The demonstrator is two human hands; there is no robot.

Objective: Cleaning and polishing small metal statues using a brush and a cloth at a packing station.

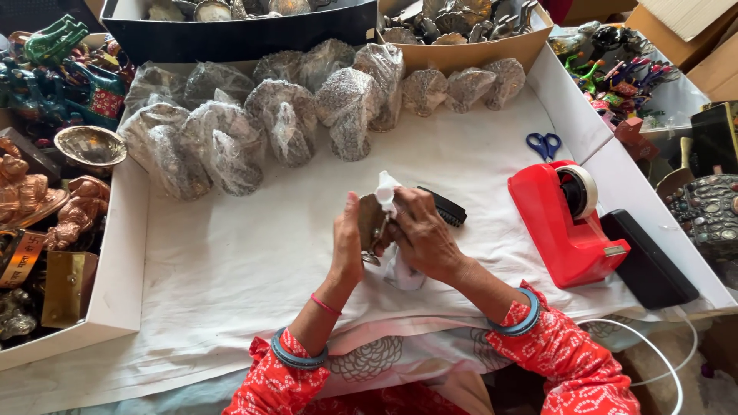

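2 hands, left hand [350,242] and right hand [421,234], fingers pinching a small metal piece [371,224] in clear wrap [387,189].

A counter [231,269] draped in white cloth is seen under soft, even light. It is bordered by white raised edges [115,292], with cardboard boxes [715,69] stacked past its far right corner and a dark tray [231,34] along the far edge.

Open white cloth on the bench [231,269] left of the hands, row of plastic-wrapped bundles [231,131] blocking the far side, red tape dispenser [565,219] and black brush [446,207] crowding the right, blue scissors [543,144] beyond.
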